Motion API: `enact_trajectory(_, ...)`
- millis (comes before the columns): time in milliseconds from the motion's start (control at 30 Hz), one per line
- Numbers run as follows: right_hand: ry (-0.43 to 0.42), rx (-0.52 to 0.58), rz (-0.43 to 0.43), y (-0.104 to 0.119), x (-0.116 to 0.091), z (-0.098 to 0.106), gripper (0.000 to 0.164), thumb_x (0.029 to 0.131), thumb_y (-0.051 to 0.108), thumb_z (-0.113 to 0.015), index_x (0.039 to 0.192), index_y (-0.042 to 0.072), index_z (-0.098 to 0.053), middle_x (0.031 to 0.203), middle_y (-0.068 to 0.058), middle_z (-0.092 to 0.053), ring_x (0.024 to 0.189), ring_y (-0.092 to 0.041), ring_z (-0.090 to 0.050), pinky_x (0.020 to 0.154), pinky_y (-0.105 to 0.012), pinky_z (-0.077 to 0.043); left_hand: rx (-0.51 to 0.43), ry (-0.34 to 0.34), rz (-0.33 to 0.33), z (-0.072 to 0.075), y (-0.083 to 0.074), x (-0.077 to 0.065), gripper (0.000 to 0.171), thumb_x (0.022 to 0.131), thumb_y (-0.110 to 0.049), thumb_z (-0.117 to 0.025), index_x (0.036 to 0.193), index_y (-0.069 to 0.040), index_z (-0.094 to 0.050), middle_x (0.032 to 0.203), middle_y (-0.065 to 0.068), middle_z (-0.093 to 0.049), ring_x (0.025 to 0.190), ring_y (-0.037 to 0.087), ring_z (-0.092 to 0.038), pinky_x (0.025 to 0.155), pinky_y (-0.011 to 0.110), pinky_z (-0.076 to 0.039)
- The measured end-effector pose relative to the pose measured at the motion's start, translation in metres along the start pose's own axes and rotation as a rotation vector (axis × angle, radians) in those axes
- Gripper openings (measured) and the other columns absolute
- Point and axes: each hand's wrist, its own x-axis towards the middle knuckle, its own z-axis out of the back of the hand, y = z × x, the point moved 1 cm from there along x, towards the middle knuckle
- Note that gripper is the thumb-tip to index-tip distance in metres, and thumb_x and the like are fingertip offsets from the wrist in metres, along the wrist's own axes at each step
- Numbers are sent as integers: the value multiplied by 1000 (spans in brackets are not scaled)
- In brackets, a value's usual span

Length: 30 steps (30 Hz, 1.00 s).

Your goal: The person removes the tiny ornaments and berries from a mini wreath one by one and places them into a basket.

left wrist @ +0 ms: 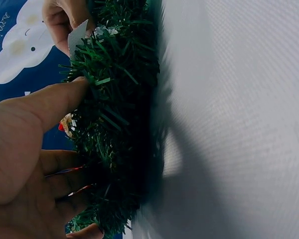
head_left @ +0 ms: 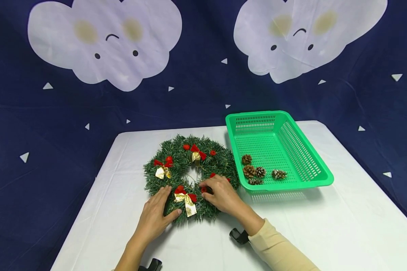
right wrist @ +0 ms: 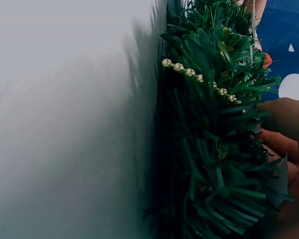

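Note:
A green Christmas wreath [head_left: 224,160] lies flat on the table, trimmed with red berries [head_left: 213,153] and red-and-gold bows [head_left: 185,199]. My left hand [head_left: 155,214] rests on its near left side, fingers extended over the greenery and the thumb [left wrist: 65,99] at the outer edge. On the near right part, my right hand [head_left: 222,194] curls its fingers and thumb into the sprigs around a red berry [head_left: 204,190]. That hand partly covers another bow. In the right wrist view, a string of gold beads [right wrist: 189,72] crosses the needles.
A green plastic basket [head_left: 320,171] stands on the right, close beside the wreath. Several pine cones [head_left: 249,171] lie in its near left part, some with white tips. Below is a white-covered table [head_left: 352,226], and behind it hangs a dark blue cloth [head_left: 203,98] with clouds.

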Motion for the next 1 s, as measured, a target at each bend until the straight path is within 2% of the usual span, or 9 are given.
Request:
enact_trajectory(300,41,123,-59,-3,-1,2,24,81,11,-71,105,14,-70,101,2,-71,98,-16,-59,92,-40,-44,-2,9,9,-1,0,-1,80,81,-41,-70,145,-6,-37,149,18,-37,139,36,-34,111,60,-26)
enact_trajectory(567,84,98,-66,-3,3,4,24,81,12,-70,105,14,-70,99,2,-72,92,-13,-55,87,-36,-42,6,7,4,0,0,0,80,81,-41,-70,145,-5,-36,150,18,-37,139,37,-33,111,60,-26)
enact_trajectory(767,57,119,-74,-4,3,2,23,81,12,-71,104,14,-71,99,1,-72,91,-14,-55,86,-37,-43,8,12,7,-1,0,1,80,81,-41,-70,145,-6,-36,149,18,-37,139,37,-33,111,60,-26)
enact_trajectory(933,37,196,-128,-3,3,5,26,82,16,-70,108,16,-69,103,-1,-68,96,-17,-55,86,-39,-47,11,12,11,-1,0,1,80,81,-41,-70,145,-6,-36,149,18,-37,139,37,-34,111,59,-26)
enact_trajectory(1000,21,235,-152,-3,4,7,27,83,17,-70,109,16,-69,103,-2,-66,89,-17,-58,82,-38,-51,12,11,9,0,0,1,80,81,-41,-70,145,-6,-36,149,18,-37,139,37,-34,111,59,-26)
